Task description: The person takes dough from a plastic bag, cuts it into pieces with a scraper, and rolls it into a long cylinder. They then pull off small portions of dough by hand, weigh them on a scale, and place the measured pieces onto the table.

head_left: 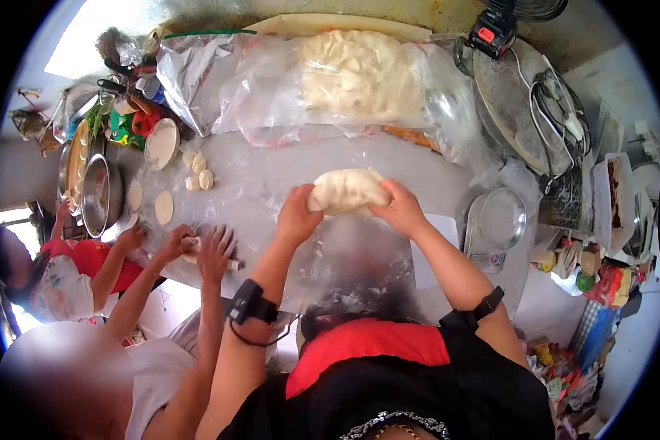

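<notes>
A thick, pale log of dough spans the space between my two hands over the floured table. My left hand grips its left end, thumb turned inward. At the other end my right hand has its fingers curled round the dough. Beyond them, a large mass of dough lies under clear plastic sheeting at the back of the table. Loose flour is scattered on the surface nearer my body.
To the left, a co-worker's hands press on a rolling pin. Flat dough rounds and small dough balls lie near a metal bowl. At right stand a clear round lid and a white board.
</notes>
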`<state>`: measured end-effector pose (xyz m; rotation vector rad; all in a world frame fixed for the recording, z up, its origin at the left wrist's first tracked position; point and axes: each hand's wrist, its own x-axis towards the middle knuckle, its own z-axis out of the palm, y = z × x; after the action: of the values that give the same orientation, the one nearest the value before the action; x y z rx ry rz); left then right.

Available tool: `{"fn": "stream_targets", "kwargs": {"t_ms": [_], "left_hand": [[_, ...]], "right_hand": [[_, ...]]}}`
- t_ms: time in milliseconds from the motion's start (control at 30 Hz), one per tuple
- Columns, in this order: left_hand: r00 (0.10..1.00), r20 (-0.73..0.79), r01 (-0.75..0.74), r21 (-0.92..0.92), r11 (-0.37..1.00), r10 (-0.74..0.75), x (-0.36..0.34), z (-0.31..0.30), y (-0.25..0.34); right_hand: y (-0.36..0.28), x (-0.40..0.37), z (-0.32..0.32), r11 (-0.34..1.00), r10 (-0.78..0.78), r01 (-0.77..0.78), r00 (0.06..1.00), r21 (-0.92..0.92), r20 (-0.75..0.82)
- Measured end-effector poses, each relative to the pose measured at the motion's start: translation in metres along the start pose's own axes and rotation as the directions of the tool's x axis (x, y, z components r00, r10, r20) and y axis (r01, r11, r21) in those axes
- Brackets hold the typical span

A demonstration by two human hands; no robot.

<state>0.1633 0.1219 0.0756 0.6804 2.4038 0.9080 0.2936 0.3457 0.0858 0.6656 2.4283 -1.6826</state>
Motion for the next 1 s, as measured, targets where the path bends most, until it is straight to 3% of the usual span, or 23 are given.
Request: {"fn": "stream_targets", "kwargs": {"t_ms": [33,67,100,133,233,267,333,433,500,600,700,800,900,1000], "left_hand": [[0.998,-0.069,0.007,0.095,0.995,-0.001,-0.003,-0.001,0.008],[0.990,-0.138,0.014,0.188,0.982,0.013,-0.005,0.000,0.023],[0.979,-0.201,0.021,0.276,0.961,0.036,0.000,0.003,0.032],[0.942,-0.270,-0.149,0.193,0.970,0.198,0.010,0.006,0.037],[0.926,-0.105,-0.294,0.405,0.866,0.364,0.046,0.026,0.071],[0.949,-0.006,-0.283,0.431,0.857,0.316,0.053,0.036,0.069],[0.960,0.190,-0.274,0.481,0.833,0.206,0.062,0.058,0.066],[0.903,0.241,-0.428,0.595,0.680,0.357,-0.005,0.065,0.068],[0.857,0.161,-0.478,0.604,0.637,0.490,-0.061,0.095,0.032],[0.859,0.187,-0.486,0.588,0.646,0.476,-0.096,0.118,-0.014],[0.893,0.174,-0.426,0.620,0.659,0.415,-0.054,0.087,0.011],[0.917,0.140,-0.378,0.602,0.703,0.373,-0.032,0.071,0.036],[0.923,0.108,-0.350,0.633,0.691,0.368,-0.061,0.086,0.029],[0.938,0.182,-0.345,0.567,0.748,0.295,-0.101,0.086,0.032]], "right_hand": [[0.018,0.001,0.002,0.939,-0.087,0.095,0.995,-0.331,0.040],[0.033,-0.005,-0.002,0.952,-0.083,0.101,0.994,-0.290,0.075],[0.040,-0.010,-0.009,0.944,-0.101,0.096,0.995,-0.315,0.001],[0.047,-0.019,-0.013,0.938,-0.107,0.079,0.992,-0.337,-0.064],[0.064,-0.064,-0.004,0.896,-0.045,-0.034,0.985,-0.442,-0.166],[0.066,-0.070,-0.004,0.869,-0.039,-0.067,0.978,-0.489,-0.204],[0.072,-0.103,0.002,0.814,0.015,-0.066,0.996,-0.577,-0.093],[0.106,-0.128,0.005,0.747,0.018,-0.026,1.000,-0.664,-0.019],[0.128,-0.129,0.009,0.677,-0.029,-0.001,0.999,-0.736,-0.029],[0.135,-0.099,-0.001,0.628,-0.176,0.049,0.981,-0.777,-0.080],[0.113,-0.088,-0.016,0.681,-0.147,-0.141,0.935,-0.718,-0.324],[0.114,-0.092,-0.024,0.770,0.010,-0.316,0.874,-0.554,-0.485],[0.115,-0.098,-0.018,0.758,0.038,-0.350,0.866,-0.550,-0.498],[0.090,-0.103,-0.020,0.746,0.164,-0.415,0.872,-0.521,-0.460]]}}
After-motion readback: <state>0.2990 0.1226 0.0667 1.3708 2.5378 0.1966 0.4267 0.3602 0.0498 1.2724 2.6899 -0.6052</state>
